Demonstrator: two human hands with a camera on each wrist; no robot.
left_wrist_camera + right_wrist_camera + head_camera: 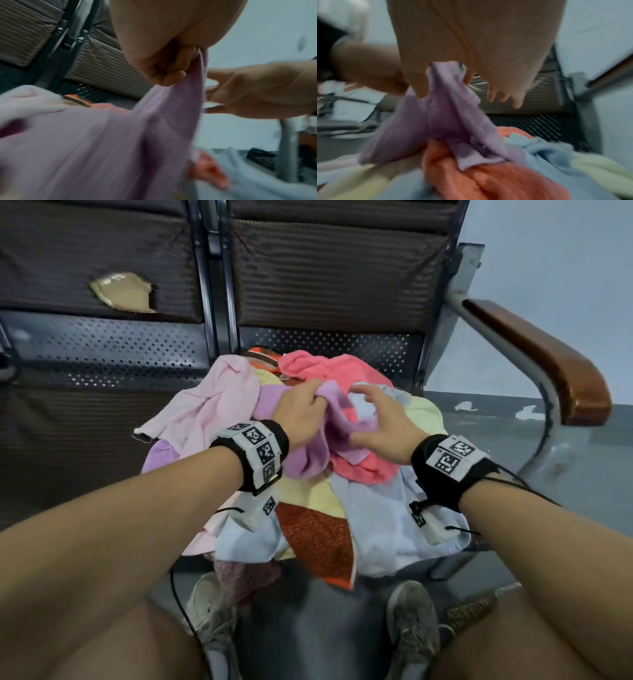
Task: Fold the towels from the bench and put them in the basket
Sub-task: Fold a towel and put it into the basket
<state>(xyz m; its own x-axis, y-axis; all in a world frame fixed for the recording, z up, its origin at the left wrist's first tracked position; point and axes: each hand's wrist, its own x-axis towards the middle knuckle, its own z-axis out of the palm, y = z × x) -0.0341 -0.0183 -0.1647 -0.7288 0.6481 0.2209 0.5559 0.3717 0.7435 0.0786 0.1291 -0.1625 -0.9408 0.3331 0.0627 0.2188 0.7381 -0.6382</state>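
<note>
A heap of towels lies on the bench seat (102,361) in front of me. On top is a purple towel (308,457) (120,135) (445,115). My left hand (308,402) (163,67) grips a bunched edge of it with curled fingers. My right hand (363,416) (443,83) pinches another part of the same towel between thumb and forefinger, its other fingers spread. Both hands hold the cloth raised a little above the heap. A coral towel (335,368) (488,182) lies right under it.
Also in the heap are a pale pink towel (212,402), a light blue towel (394,515), a yellow one (308,498) and a red patterned cloth (318,539) hanging over the front edge. A wooden armrest (548,361) stands at the right. A woven brown object (472,611) lies beside my right shoe.
</note>
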